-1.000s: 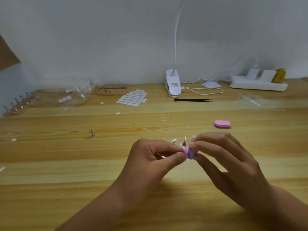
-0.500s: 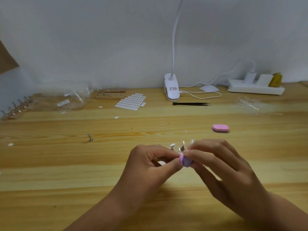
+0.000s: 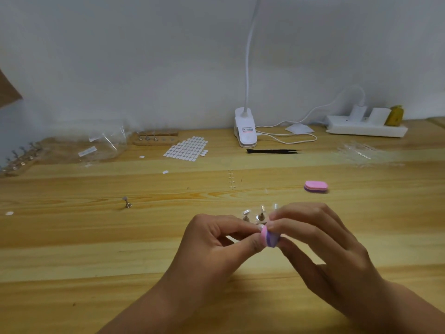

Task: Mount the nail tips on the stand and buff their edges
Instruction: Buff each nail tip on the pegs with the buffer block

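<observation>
The left hand [image 3: 216, 244] has its grip pinched, thumb to forefinger, on a clear tip [image 3: 261, 228] that is mostly hidden, low at centre over the tabletop [image 3: 96, 261]. The right hand [image 3: 322, 239] clamps its grip on the buffer [image 3: 270, 238], which lies at 3 o'clock of that pinch and touches it. Its long axis seems to run 12 to 6, pink face toward the tip. Pegs [image 3: 261, 214] stand just beyond, at 12 o'clock. The stroke likely falls to the right hand.
</observation>
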`<state>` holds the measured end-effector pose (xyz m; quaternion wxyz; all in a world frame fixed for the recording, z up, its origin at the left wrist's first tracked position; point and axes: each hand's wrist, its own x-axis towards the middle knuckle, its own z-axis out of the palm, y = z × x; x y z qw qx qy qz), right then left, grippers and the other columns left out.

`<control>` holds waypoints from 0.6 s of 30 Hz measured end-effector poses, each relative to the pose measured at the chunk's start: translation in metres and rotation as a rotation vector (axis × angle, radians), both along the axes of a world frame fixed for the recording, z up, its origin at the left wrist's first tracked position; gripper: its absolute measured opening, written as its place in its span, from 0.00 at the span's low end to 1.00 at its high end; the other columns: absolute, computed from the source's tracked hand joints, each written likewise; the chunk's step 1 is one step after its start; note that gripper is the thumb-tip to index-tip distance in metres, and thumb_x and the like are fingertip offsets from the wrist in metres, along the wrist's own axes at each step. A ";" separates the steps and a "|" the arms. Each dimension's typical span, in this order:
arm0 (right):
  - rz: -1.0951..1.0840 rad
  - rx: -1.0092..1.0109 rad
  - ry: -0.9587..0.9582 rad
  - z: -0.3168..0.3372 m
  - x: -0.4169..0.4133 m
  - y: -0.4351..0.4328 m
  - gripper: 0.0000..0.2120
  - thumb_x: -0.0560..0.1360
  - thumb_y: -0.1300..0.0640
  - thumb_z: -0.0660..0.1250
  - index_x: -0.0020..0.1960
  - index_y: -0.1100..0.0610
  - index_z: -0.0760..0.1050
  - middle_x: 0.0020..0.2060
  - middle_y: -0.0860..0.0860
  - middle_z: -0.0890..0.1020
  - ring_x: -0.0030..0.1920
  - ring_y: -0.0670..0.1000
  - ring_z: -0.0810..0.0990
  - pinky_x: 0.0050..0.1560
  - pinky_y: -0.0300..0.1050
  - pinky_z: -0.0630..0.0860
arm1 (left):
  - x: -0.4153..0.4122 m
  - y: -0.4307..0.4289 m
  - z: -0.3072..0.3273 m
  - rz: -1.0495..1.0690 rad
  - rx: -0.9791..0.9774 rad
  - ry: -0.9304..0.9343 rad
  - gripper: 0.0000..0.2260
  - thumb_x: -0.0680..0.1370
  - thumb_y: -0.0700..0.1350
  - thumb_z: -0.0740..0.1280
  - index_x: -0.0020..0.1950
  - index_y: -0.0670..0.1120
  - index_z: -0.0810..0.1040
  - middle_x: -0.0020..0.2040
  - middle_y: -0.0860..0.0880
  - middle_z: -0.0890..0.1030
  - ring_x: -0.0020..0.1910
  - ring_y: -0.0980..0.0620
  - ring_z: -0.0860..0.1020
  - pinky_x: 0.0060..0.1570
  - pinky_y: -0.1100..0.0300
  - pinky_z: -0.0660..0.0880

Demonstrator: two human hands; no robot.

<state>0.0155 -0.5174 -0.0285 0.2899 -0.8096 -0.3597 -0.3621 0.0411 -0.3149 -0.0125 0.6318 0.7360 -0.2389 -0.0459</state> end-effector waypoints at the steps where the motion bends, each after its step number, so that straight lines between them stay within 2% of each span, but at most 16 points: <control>1: -0.009 -0.006 0.006 0.001 0.001 -0.002 0.11 0.78 0.65 0.66 0.59 0.59 0.75 0.54 0.53 0.80 0.57 0.52 0.79 0.58 0.44 0.74 | 0.001 0.000 -0.001 0.002 0.000 0.012 0.04 0.71 0.50 0.76 0.45 0.53 0.87 0.40 0.52 0.86 0.37 0.56 0.81 0.33 0.59 0.78; 3: -0.015 -0.007 0.022 0.002 0.002 -0.004 0.09 0.79 0.64 0.66 0.59 0.59 0.75 0.53 0.55 0.80 0.56 0.52 0.79 0.56 0.44 0.75 | 0.001 0.000 -0.001 -0.001 -0.002 0.028 0.04 0.72 0.47 0.76 0.46 0.52 0.87 0.40 0.51 0.86 0.37 0.55 0.81 0.34 0.60 0.78; 7: 0.025 -0.001 0.016 0.000 -0.001 0.000 0.11 0.77 0.66 0.68 0.59 0.60 0.76 0.53 0.54 0.81 0.56 0.53 0.79 0.57 0.44 0.74 | 0.000 0.000 0.001 -0.043 -0.023 0.010 0.07 0.71 0.52 0.76 0.46 0.52 0.87 0.38 0.52 0.86 0.34 0.59 0.79 0.33 0.63 0.75; 10: -0.006 -0.013 0.025 0.002 0.001 -0.006 0.10 0.78 0.64 0.67 0.58 0.59 0.76 0.53 0.54 0.81 0.55 0.53 0.80 0.55 0.46 0.76 | 0.001 0.001 0.000 -0.027 -0.024 0.018 0.05 0.71 0.46 0.75 0.46 0.49 0.88 0.37 0.51 0.85 0.34 0.59 0.79 0.34 0.65 0.75; 14: 0.013 -0.004 0.018 0.001 0.000 0.000 0.11 0.77 0.66 0.69 0.58 0.60 0.77 0.53 0.55 0.81 0.56 0.53 0.80 0.57 0.45 0.75 | 0.000 0.000 0.002 -0.038 -0.040 0.012 0.07 0.70 0.51 0.75 0.45 0.50 0.88 0.37 0.51 0.85 0.34 0.60 0.79 0.34 0.65 0.75; 18: -0.032 -0.035 0.024 0.005 0.001 -0.006 0.08 0.77 0.64 0.68 0.55 0.61 0.81 0.51 0.56 0.82 0.54 0.53 0.81 0.53 0.46 0.78 | 0.001 0.000 0.000 -0.033 -0.031 0.024 0.05 0.72 0.44 0.75 0.47 0.47 0.87 0.37 0.51 0.85 0.35 0.60 0.80 0.35 0.66 0.75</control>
